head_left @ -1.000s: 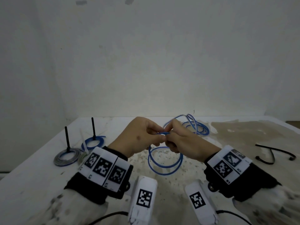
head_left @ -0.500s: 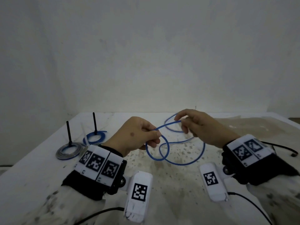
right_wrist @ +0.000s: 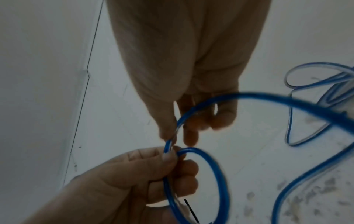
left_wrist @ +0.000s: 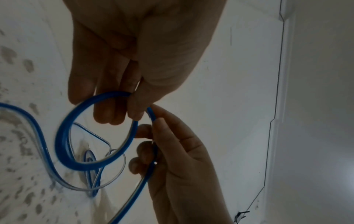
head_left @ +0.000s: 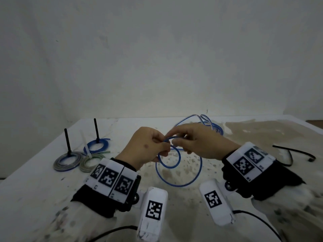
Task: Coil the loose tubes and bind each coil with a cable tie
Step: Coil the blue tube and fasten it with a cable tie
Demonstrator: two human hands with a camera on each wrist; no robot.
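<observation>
While both hands meet in the air above the surface (head_left: 43, 189), the left hand (head_left: 146, 147) pinches a small finished loop of the blue tube (head_left: 178, 185) between thumb and fingers, and the right hand (head_left: 197, 144) pinches the next run of tube right beside that grip. The tube looks light, thin and springy: the loops hold round shapes instead of going limp, so I judge they would spring open if the pinch slackens. The best hold seems to be where the turns cross, at the left grip. Below the grip a wider loop hangs to the surface; beyond the right hand the uncoiled rest lies in a loose tangle that could snag. Well to the left of the grip stand two black pegs (head_left: 67, 142) with bound coils (head_left: 67, 162); far right lies a black cable tie (head_left: 295, 152).
</observation>
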